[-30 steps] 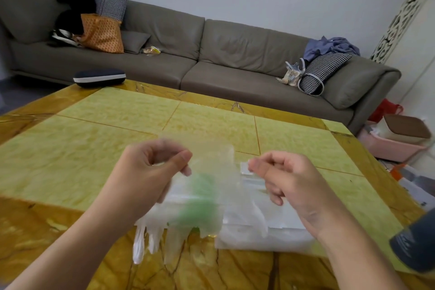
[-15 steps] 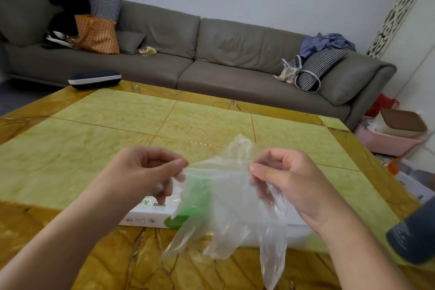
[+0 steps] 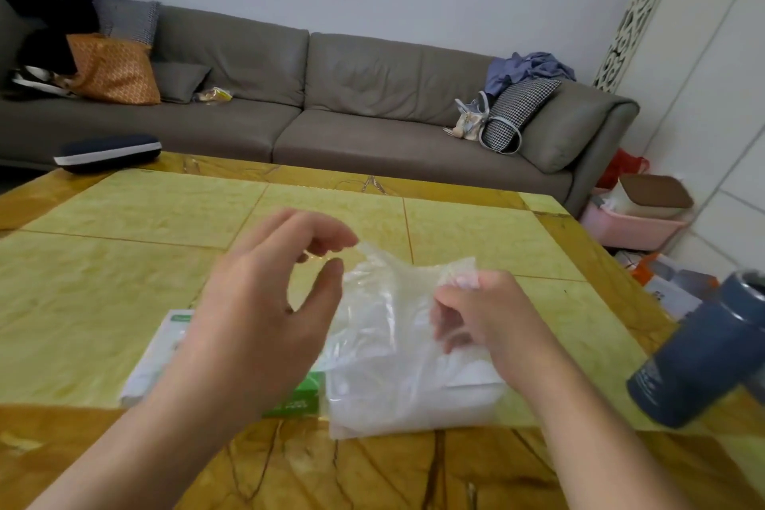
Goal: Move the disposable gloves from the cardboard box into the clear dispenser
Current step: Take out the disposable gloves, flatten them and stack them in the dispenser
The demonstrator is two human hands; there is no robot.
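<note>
Head view: I look forward and down over a yellow-and-amber stone bench [image 3: 124, 261].
Left hand [image 3: 265, 302]: raised above the bench, fingers loosely curved, thumb and forefinger apart; I see nothing gripped in it. The glove's upper edge lies just beside its fingertips.
Right hand [image 3: 484, 319]: fingers curled, pinching the upper edge of a clear disposable glove [image 3: 385, 302].
Disposable glove: crumpled, held up between the two hands, draping down onto a flat white stack [image 3: 414, 397] on the bench.
White stack: possibly more gloves or the dispenser; the film blurs it and I cannot tell which.
Cardboard box [image 3: 165, 352]: white with a green end, lying flat on the bench, partly hidden under my left forearm.
Flask [image 3: 712, 352]: dark blue, at the right edge.
Background: grey sofa [image 3: 372, 95] behind the bench.
</note>
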